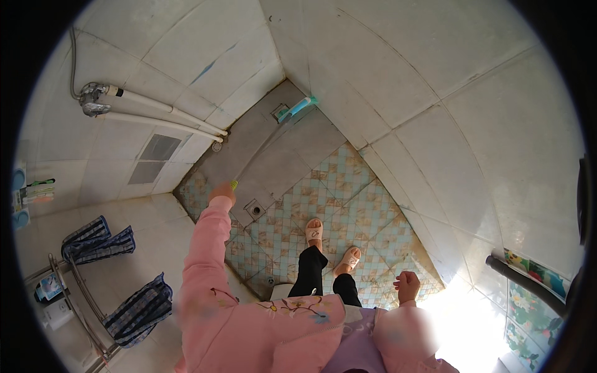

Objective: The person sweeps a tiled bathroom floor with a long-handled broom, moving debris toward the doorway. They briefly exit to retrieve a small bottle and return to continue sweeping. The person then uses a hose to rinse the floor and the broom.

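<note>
My left hand point(222, 192) is wrapped around the yellow-green grip of a long-handled floor brush point(295, 110). Its grey pole slants away over the dark grey floor tiles point(289, 149). The blue head with green bristles meets the foot of the right-hand tiled wall point(373, 93), near the room's corner. A square floor drain point(280, 112) lies just left of the brush head. My right hand point(407, 283) hangs at my right side, fingers curled, with no object visible in it.
A second square drain point(255, 210) lies ahead of my feet on mosaic-patterned tiles point(326, 186). White pipes point(163, 126) run from a metal mixer valve point(93, 99) to the floor. Checked cloths point(140, 310) hang on a metal rack point(84, 289). A dark corrugated hose point(522, 282) is at the right.
</note>
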Demonstrator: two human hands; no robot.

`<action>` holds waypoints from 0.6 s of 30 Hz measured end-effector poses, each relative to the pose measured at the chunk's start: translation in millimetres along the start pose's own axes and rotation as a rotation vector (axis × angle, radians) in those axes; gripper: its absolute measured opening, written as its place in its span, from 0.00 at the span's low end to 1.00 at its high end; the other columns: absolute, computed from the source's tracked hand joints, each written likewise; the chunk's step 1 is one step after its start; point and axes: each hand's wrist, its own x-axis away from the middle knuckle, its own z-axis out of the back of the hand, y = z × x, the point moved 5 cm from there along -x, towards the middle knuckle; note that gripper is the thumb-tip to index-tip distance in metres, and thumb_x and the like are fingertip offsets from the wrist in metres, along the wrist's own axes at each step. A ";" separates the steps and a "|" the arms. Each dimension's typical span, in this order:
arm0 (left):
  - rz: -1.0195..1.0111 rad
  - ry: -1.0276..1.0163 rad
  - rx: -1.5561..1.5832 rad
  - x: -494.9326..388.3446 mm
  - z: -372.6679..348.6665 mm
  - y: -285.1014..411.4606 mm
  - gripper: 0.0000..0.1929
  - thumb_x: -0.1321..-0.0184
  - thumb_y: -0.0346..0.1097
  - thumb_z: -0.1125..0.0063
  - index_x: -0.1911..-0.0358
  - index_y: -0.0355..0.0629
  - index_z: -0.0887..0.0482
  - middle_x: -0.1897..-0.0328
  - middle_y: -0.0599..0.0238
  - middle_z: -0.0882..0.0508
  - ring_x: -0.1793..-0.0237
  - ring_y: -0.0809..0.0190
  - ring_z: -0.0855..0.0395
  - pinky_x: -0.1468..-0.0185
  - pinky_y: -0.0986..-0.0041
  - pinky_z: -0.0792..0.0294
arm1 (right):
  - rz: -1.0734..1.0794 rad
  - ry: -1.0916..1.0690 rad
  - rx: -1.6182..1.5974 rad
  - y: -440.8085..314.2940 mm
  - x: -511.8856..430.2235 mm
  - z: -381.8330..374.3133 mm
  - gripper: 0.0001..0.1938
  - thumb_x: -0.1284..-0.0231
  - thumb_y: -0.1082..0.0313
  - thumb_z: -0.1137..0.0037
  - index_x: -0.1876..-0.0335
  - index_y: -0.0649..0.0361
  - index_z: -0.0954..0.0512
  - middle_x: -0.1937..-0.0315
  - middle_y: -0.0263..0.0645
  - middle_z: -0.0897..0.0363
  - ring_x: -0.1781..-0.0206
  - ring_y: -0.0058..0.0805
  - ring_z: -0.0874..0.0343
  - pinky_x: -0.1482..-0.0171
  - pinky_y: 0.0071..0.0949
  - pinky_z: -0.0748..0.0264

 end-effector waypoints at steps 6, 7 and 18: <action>0.337 -0.477 1.145 14.8 -20.2 22.7 0.09 0.41 0.35 0.48 0.67 0.38 0.32 0.88 0.64 0.32 0.92 0.67 0.39 0.89 0.70 0.48 | 0.005 -0.019 -0.012 -3.2 -2.6 -7.8 0.06 0.42 0.69 0.52 0.66 0.63 0.27 0.76 0.36 0.24 0.79 0.23 0.23 0.80 0.18 0.31; 0.353 -0.449 1.047 12.7 -19.1 18.7 0.10 0.42 0.35 0.48 0.66 0.36 0.31 0.87 0.64 0.31 0.91 0.67 0.38 0.88 0.71 0.47 | 0.009 -0.013 -0.005 -5.3 -2.6 -6.5 0.06 0.42 0.69 0.52 0.66 0.63 0.27 0.76 0.36 0.24 0.79 0.23 0.23 0.80 0.18 0.31; 0.285 -0.399 0.811 -12.6 -35.6 37.2 0.10 0.44 0.38 0.46 0.67 0.38 0.26 0.83 0.61 0.26 0.87 0.64 0.29 0.83 0.69 0.37 | 0.038 0.041 0.002 -18.4 -5.4 5.0 0.05 0.42 0.69 0.53 0.67 0.63 0.28 0.76 0.36 0.24 0.79 0.23 0.23 0.80 0.18 0.31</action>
